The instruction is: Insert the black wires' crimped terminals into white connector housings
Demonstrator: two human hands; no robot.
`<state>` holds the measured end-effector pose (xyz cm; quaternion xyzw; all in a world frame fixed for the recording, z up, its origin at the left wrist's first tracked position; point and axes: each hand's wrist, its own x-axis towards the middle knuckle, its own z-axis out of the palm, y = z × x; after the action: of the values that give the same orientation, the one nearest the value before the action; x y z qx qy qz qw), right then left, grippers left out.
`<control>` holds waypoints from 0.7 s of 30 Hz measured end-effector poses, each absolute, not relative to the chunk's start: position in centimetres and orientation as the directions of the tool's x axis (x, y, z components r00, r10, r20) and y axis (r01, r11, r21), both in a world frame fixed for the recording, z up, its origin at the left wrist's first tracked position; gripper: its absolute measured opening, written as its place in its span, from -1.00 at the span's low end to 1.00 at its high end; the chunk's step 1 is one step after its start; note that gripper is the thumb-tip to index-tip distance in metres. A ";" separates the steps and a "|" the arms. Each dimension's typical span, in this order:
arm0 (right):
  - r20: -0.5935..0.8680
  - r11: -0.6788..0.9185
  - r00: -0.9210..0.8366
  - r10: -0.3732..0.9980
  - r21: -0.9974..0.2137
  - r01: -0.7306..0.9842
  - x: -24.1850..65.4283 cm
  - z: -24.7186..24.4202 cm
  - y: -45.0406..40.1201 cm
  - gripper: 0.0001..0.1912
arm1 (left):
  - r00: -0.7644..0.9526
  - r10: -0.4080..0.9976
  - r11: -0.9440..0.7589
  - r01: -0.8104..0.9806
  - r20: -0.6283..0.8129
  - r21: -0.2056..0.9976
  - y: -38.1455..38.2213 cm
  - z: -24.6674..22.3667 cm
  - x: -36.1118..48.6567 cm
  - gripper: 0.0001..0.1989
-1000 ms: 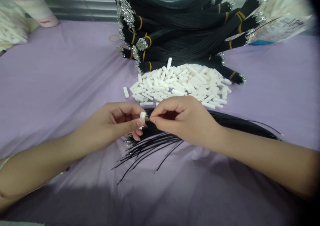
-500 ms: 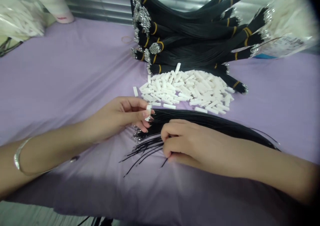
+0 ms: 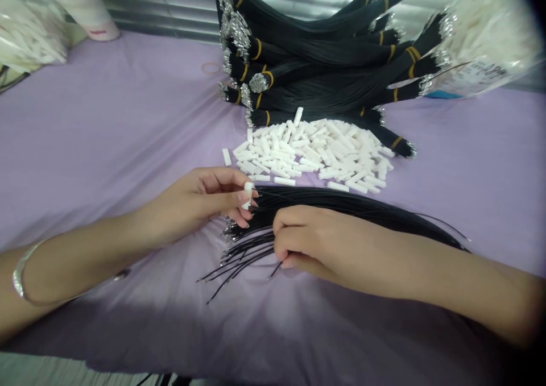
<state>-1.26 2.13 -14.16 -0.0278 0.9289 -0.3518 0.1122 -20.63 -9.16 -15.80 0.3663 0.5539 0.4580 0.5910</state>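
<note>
Between thumb and fingertips, my left hand (image 3: 215, 195) pinches a small white plastic connector housing (image 3: 248, 195), held upright. Under and beside it lies a loose bundle of thin black wires (image 3: 341, 203) with shiny metal tips at the left end. My right hand (image 3: 307, 238) rests on the bundle, its fingers closed around black wires whose dark ends fan out toward the lower left. How many strands it grips is hidden behind the fingers. A pile of similar white housings (image 3: 315, 150) lies just beyond both hands.
Tied bundles of black wires (image 3: 315, 56) with yellow bands are stacked behind the pile. Clear bags stand at the right (image 3: 490, 50) and left (image 3: 29, 33), near a pale cup (image 3: 96, 16). A purple cloth (image 3: 106, 119) covers the table; window blinds (image 3: 170, 5) are behind.
The whole view has shifted slightly, so things sit a little further left. Both hands keep nearly the same pose and hold.
</note>
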 end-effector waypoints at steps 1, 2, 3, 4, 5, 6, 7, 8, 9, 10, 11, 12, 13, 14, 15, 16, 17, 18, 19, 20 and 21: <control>-0.184 0.762 -0.974 -0.130 -0.647 0.021 -1.2 -14.2 2.1 -0.88 | -0.034 0.947 0.313 -0.134 -0.320 0.940 -9.2 -15.8 -20.6 -0.89; -0.181 0.767 -0.975 -0.128 -0.642 0.019 -1.2 -14.1 2.0 -0.87 | -0.037 0.947 0.311 -0.131 -0.318 0.941 -9.1 -15.8 -20.6 -0.89; -0.184 0.764 -0.975 -0.127 -0.645 0.022 -1.2 -13.8 2.0 -0.87 | -0.040 0.949 0.307 -0.129 -0.314 0.943 -9.1 -15.8 -20.6 -0.89; -0.192 0.749 -0.973 -0.126 -0.662 0.034 -1.2 -13.5 2.0 -0.87 | -0.040 0.949 0.305 -0.128 -0.312 0.944 -9.1 -15.8 -20.6 -0.89; -0.202 0.724 -0.973 -0.112 -0.687 0.059 -1.2 -13.2 2.0 -0.88 | -0.041 0.950 0.303 -0.125 -0.310 0.945 -9.0 -15.8 -20.6 -0.89; -0.203 0.691 -0.976 -0.081 -0.717 0.092 -1.3 -12.9 2.0 -0.89 | -0.037 0.951 0.302 -0.120 -0.308 0.946 -9.0 -15.8 -20.6 -0.88; -0.190 0.654 -0.981 -0.029 -0.746 0.125 -1.4 -12.7 2.0 -0.91 | -0.031 0.952 0.299 -0.111 -0.304 0.948 -9.0 -15.8 -20.6 -0.88; -0.164 0.626 -0.986 0.040 -0.765 0.152 -1.6 -12.6 2.1 -0.92 | -0.025 0.954 0.296 -0.100 -0.299 0.950 -9.0 -15.8 -20.5 -0.88; -0.113 0.611 -0.986 0.123 -0.774 0.165 -1.8 -12.7 2.1 -0.92 | -0.023 0.956 0.289 -0.088 -0.292 0.953 -9.1 -15.8 -20.5 -0.88; -0.045 0.610 -0.977 0.209 -0.775 0.166 -2.1 -12.9 2.1 -0.93 | -0.028 0.958 0.284 -0.075 -0.286 0.956 -9.1 -15.9 -20.4 -0.88; 0.026 0.619 -0.958 0.285 -0.768 0.164 -2.4 -13.2 2.2 -0.93 | -0.039 0.959 0.279 -0.062 -0.281 0.958 -9.2 -15.9 -20.3 -0.85; 0.084 0.629 -0.936 0.341 -0.761 0.160 -2.7 -13.6 2.3 -0.93 | -0.053 0.959 0.277 -0.051 -0.279 0.960 -9.2 -15.9 -20.2 -0.82; 0.127 0.634 -0.916 0.381 -0.757 0.158 -2.9 -14.0 2.3 -0.94 | -0.065 0.958 0.276 -0.044 -0.279 0.960 -9.3 -15.8 -20.1 -0.79; 0.152 0.629 -0.901 0.407 -0.761 0.155 -3.2 -14.4 2.4 -0.94 | -0.074 0.956 0.282 -0.039 -0.284 0.959 -9.3 -15.8 -20.0 -0.78; 0.159 0.619 -0.893 0.422 -0.770 0.155 -3.3 -14.7 2.5 -0.94 | -0.079 0.954 0.287 -0.040 -0.290 0.957 -9.4 -15.8 -20.0 -0.79; 0.150 0.606 -0.891 0.428 -0.779 0.159 -3.4 -15.0 2.5 -0.94 | -0.080 0.952 0.294 -0.046 -0.297 0.955 -9.4 -15.8 -20.0 -0.80; 0.141 0.595 -0.891 0.431 -0.786 0.164 -3.5 -15.2 2.5 -0.93 | -0.078 0.950 0.298 -0.054 -0.302 0.953 -9.4 -15.8 -20.0 -0.81; 0.132 0.589 -0.891 0.434 -0.790 0.170 -3.6 -15.3 2.5 -0.93 | -0.075 0.949 0.304 -0.061 -0.308 0.951 -9.3 -15.8 -20.0 -0.82; 0.126 0.585 -0.891 0.437 -0.791 0.176 -3.6 -15.4 2.5 -0.92 | -0.070 0.948 0.306 -0.066 -0.310 0.950 -9.3 -15.8 -20.1 -0.82; 0.122 0.584 -0.890 0.439 -0.791 0.179 -3.6 -15.4 2.4 -0.92 | -0.063 0.949 0.305 -0.069 -0.310 0.950 -9.3 -15.9 -20.2 -0.83; 0.121 0.584 -0.890 0.439 -0.792 0.180 -3.6 -15.4 2.4 -0.91 | -0.056 0.950 0.303 -0.070 -0.307 0.950 -9.3 -15.9 -20.2 -0.83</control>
<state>-3.58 2.40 -15.44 0.1767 0.8765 -0.4206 -0.1537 -20.22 -9.26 -15.90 0.3845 0.5722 0.4480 0.5693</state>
